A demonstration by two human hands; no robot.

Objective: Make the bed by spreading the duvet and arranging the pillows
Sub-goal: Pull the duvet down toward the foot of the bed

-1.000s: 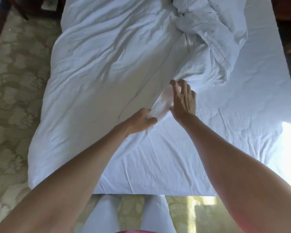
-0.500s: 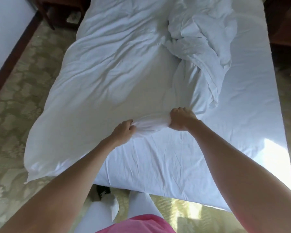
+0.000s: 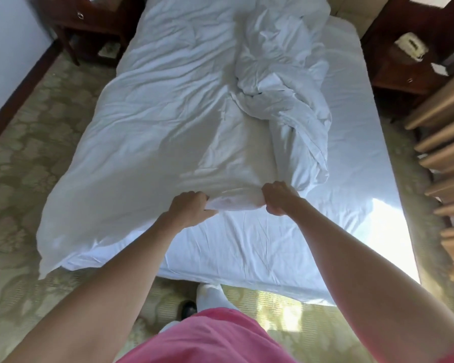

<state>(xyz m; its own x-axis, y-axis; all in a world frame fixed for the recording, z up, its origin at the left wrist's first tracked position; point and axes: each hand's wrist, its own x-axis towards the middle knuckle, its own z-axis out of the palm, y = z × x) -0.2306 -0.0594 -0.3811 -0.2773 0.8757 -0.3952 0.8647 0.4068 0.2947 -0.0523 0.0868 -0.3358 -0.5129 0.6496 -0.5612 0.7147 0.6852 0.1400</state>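
You've got both hands clamped on the duvet's (image 3: 152, 142) near edge, left hand (image 3: 188, 208) and right hand (image 3: 279, 196) close together with a bunched roll of fabric between them. Out beyond your left hand the duvet lies fairly flat and hangs off that side of the bed (image 3: 260, 252); beyond your right hand it's heaped in a twisted ridge running away from you, bare sheet showing on that side. Best move, I'd say: slide your right hand along the hem towards the buried corner, lift and shake rather than drag, so the twist falls open. No pillows that I can make out.
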